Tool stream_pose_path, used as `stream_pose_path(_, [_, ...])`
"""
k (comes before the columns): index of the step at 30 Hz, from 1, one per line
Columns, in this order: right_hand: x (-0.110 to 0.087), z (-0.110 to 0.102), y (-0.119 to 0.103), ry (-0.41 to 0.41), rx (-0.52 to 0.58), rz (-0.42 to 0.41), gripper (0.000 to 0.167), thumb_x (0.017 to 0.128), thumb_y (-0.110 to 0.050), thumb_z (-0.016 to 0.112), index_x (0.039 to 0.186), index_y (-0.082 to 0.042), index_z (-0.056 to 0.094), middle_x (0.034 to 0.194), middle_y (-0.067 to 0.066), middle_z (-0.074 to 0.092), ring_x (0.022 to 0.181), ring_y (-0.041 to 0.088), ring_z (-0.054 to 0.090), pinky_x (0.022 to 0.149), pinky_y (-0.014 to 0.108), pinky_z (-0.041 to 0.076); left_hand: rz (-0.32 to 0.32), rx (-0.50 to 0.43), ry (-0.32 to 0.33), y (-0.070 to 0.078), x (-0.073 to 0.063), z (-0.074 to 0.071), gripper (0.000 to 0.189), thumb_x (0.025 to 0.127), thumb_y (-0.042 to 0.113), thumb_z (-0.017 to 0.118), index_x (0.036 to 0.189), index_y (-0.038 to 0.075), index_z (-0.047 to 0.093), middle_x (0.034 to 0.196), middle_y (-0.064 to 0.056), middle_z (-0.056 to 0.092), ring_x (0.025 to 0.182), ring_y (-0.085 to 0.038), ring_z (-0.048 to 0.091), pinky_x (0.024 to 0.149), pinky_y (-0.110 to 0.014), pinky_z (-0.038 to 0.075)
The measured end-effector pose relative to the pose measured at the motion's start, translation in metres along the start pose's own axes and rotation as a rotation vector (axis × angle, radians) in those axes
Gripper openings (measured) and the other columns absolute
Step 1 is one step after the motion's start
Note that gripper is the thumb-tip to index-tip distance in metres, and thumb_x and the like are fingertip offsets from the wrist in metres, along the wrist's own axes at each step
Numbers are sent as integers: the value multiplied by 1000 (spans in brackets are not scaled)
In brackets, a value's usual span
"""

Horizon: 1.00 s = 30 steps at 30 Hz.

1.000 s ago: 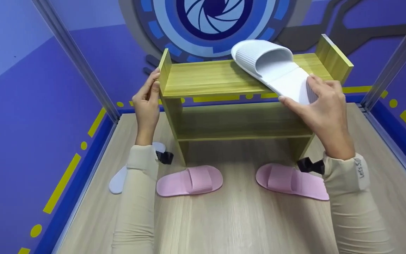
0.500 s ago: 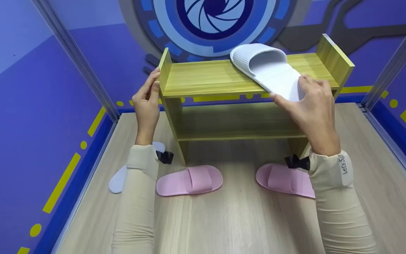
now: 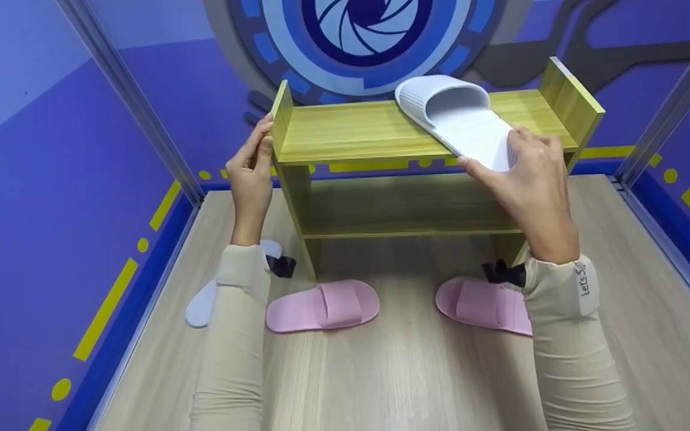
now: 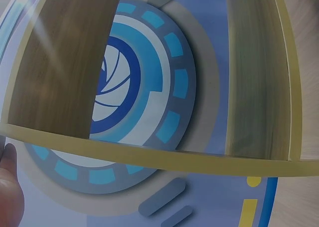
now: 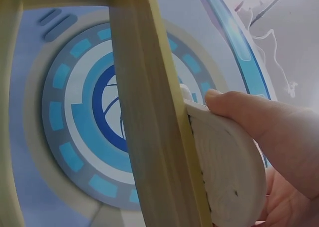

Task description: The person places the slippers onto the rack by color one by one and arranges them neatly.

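Note:
My right hand (image 3: 533, 185) grips a white slide slipper (image 3: 477, 134) by its heel, thumb on one edge and fingers on the other. Its ribbed strap points toward the back, and the toe lies over the top board of a yellow-green wooden shoe rack (image 3: 351, 129). In the right wrist view the slipper's sole (image 5: 227, 167) lies close against the board's front edge; whether the toe touches the board I cannot tell. At the rack's left side panel, my left hand (image 3: 251, 170) holds the front edge with bent fingers and thumb. Only the thumb (image 4: 10, 187) shows in the left wrist view.
Two pink slippers (image 3: 324, 305) (image 3: 480, 305) lie on the wooden floor before the rack, the right one partly behind the right sleeve. A pale slipper (image 3: 199, 308) is mostly hidden by the left sleeve. Blue-purple printed walls (image 3: 39, 197) enclose the sides and back.
Over the first half second, my right hand brought the white slipper slightly left and lowered its toe toward the top board; since then it has barely moved. The left hand stays at the rack.

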State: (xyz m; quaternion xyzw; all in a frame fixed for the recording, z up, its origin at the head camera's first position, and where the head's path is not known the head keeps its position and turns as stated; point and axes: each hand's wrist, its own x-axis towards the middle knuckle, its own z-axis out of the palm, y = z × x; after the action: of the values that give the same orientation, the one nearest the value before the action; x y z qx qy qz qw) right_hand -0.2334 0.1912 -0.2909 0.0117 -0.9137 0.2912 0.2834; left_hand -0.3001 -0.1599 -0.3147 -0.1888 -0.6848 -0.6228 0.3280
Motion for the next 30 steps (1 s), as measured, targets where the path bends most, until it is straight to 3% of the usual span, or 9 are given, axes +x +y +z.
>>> stream_pose_path(6, [-1,-12,3,-144,11,13,79,81,-51,71,127,11,53,143,29,44,117,44,36,86,49,34,12,3,0,-15,3,-1,32,98,10,52,127,0,62,136,-12,58,131,-15,51,106,-30,44])
stream_pose_path(10, [-1,-20,5,-217,32,0,80,82,-50,70,135,8,50,146,29,39,118,45,33,88,52,35,29,15,-2,-16,4,-1,32,98,13,52,126,3,63,135,-9,59,129,-13,52,105,-30,45])
stream_pose_path(17, [-2,-28,7,-309,42,-1,82,82,-45,72,143,2,42,151,26,32,117,43,31,83,46,33,67,18,-6,-16,3,-1,32,98,15,53,125,2,64,135,-9,59,129,-14,52,105,-31,45])
stream_pose_path(25, [-2,-20,2,-222,65,16,77,80,-46,74,134,4,53,144,26,44,113,43,34,82,45,33,50,20,2,-17,4,-2,31,98,13,52,125,2,64,135,-9,59,129,-14,53,105,-30,45])
stream_pose_path(30, [-2,-11,-4,-168,24,38,78,78,-47,75,130,8,54,141,27,47,113,42,33,77,41,32,36,17,9,-16,4,-2,31,98,8,51,125,-1,63,135,-12,58,130,-17,52,106,-31,44])
